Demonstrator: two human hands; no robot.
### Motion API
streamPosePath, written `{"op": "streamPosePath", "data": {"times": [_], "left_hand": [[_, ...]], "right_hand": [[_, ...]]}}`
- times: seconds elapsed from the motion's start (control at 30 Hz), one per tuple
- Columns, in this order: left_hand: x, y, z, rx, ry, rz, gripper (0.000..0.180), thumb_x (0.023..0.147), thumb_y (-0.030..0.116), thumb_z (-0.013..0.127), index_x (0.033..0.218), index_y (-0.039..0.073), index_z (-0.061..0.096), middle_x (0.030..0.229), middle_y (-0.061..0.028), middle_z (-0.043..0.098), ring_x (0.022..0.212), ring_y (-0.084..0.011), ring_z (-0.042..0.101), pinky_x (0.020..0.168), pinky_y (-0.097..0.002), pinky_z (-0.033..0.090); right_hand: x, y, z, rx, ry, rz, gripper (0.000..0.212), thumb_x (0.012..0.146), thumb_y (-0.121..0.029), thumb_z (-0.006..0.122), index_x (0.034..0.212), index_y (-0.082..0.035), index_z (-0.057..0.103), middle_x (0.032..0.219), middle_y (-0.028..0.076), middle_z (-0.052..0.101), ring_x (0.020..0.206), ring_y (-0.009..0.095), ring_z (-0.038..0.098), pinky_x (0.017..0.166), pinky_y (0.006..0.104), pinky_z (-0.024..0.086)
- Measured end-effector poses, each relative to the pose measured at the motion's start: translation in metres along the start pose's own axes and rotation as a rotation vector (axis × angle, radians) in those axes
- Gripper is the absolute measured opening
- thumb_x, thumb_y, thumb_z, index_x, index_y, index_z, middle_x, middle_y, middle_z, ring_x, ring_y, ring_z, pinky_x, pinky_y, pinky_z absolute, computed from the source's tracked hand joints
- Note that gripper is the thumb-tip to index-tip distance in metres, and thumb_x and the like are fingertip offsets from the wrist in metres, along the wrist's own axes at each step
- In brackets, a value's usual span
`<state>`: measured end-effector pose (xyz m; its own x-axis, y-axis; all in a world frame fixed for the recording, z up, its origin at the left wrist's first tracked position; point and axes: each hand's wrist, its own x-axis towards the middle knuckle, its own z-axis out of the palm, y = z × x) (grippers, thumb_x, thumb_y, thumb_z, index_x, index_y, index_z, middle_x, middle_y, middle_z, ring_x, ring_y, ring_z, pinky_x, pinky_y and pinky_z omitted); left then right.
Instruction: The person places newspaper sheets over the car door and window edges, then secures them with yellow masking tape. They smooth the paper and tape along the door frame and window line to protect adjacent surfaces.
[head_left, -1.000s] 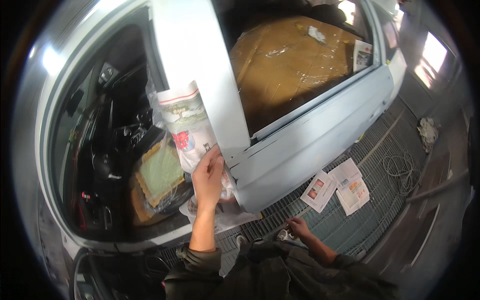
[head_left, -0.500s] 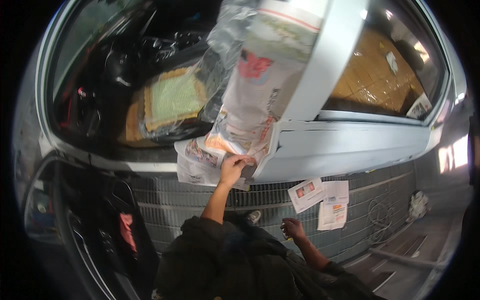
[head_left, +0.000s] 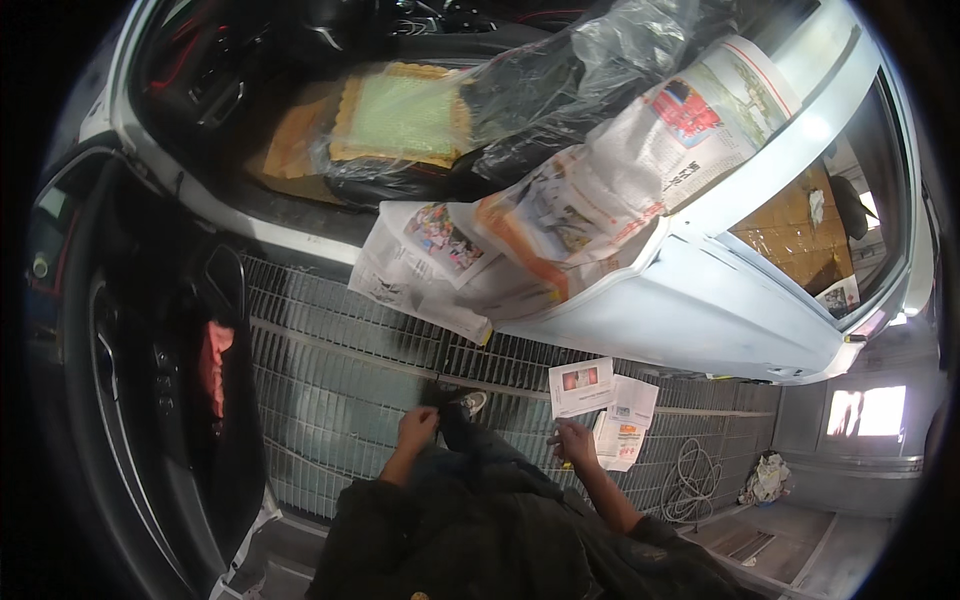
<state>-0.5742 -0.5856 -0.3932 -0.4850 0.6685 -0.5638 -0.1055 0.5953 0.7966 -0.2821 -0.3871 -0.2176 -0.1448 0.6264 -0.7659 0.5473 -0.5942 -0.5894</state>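
Note:
My left hand hangs in front of my body, fingers drawn together; whether something small is in them I cannot make out. To its right, my right hand is half curled, with a small yellow spot by its fingers, too small to name. Neither hand touches the car. Ahead of them, newspaper sheets drape over the car's door pillar and sill, their lower left end hanging free. A bit of yellow tape shows at that end's lower corner. Beside the sheets is the pale grey body panel.
Clear plastic film covers the seat, with a yellow-edged green cushion under it. An opened black car door holds a red cloth. Loose papers and a coiled hose lie on the floor grating.
My left hand has let go of the newspaper's lower edge and drawn back toward my body. My view has shifted, and the right hand stays low.

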Motion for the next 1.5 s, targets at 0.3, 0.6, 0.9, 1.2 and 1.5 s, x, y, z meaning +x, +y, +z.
{"op": "streamPosePath", "data": {"times": [0.3,0.6,0.9,1.2,1.5], "left_hand": [[-0.137,-0.166,-0.1,0.182,0.171,-0.344,0.027,0.092,0.018,0.066,0.108,-0.003,0.074,0.087,-0.0151,0.075,0.081,-0.0246,0.074,0.072,-0.0373,0.059],[-0.163,-0.151,-0.105,-0.067,-0.02,-0.314,0.025,0.096,0.012,0.061,0.113,-0.004,0.07,0.095,-0.0143,0.075,0.082,-0.0219,0.074,0.073,-0.0336,0.059],[-0.149,-0.163,-0.122,0.137,-0.179,-0.272,0.027,0.094,0.015,0.063,0.112,-0.003,0.071,0.095,-0.0126,0.076,0.083,-0.0217,0.075,0.072,-0.0322,0.058],[-0.154,-0.155,-0.111,0.185,-0.152,-0.162,0.029,0.09,0.014,0.071,0.112,-0.005,0.071,0.096,-0.0151,0.075,0.08,-0.0228,0.074,0.068,-0.0345,0.058],[-0.176,-0.035,0.026,0.578,-0.176,-0.131,0.031,0.083,0.015,0.07,0.107,-0.005,0.073,0.082,-0.0134,0.075,0.069,-0.0211,0.072,0.063,-0.0336,0.057]], "right_hand": [[-0.081,-0.06,0.093,-0.095,-0.235,-0.152,0.046,0.104,-0.024,0.054,0.145,-0.004,0.051,0.072,0.011,0.07,0.046,0.012,0.054,0.043,0.0269,0.042],[-0.31,-0.16,0.097,0.296,-1.285,-0.673,0.046,0.106,-0.034,0.052,0.138,-0.001,0.059,0.119,0.013,0.065,0.1,0.019,0.064,0.082,0.0328,0.052],[-0.392,-0.143,0.079,0.488,-1.449,-1.075,0.039,0.099,-0.027,0.066,0.122,0.004,0.063,0.118,0.021,0.063,0.099,0.033,0.065,0.084,0.0401,0.052],[-0.31,-0.036,0.045,0.618,-0.56,-0.465,0.014,0.096,-0.016,0.072,0.094,-0.002,0.071,0.084,-0.003,0.062,0.07,0.004,0.051,0.062,0.0217,0.041],[-0.281,0.075,-0.1,0.604,-0.183,-0.535,0.015,0.094,-0.015,0.074,0.096,0.0,0.075,0.078,-0.004,0.065,0.069,0.003,0.053,0.061,0.0211,0.042]]}}
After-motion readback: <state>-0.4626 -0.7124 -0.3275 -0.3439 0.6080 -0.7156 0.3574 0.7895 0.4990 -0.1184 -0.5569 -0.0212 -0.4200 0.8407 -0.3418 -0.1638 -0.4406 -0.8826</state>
